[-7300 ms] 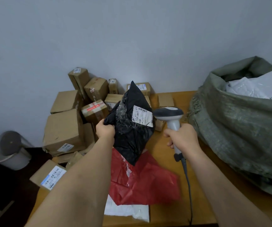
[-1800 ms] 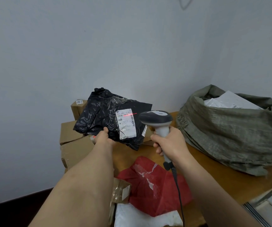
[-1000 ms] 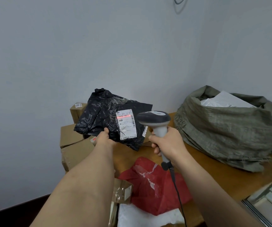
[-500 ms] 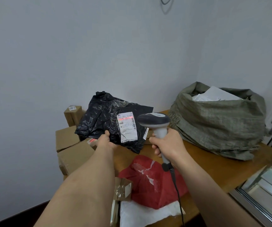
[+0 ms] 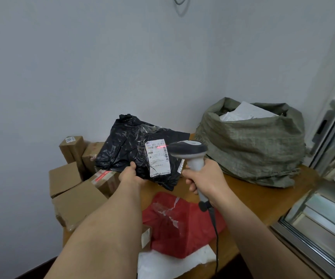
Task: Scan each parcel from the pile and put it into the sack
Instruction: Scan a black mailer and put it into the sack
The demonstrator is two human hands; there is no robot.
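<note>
One black parcel (image 5: 130, 150) pinched in left hand (image 5: 129, 175) above the table (image 5: 263, 196); one scanner (image 5: 190, 156) gripped in right hand (image 5: 207, 182). One sack (image 5: 253, 150), about five boxes (image 5: 76, 200). Sack now further left than before — red line on label (image 5: 158, 158), "502 602 12 815".

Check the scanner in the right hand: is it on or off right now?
On. A red scan line lies across the top of the white label on the black parcel, just ahead of the scanner.

Five cardboard boxes (image 5: 76, 200), three plastic mailers (image 5: 134, 150), one sack (image 5: 253, 150), one scanner (image 5: 190, 156).
</note>
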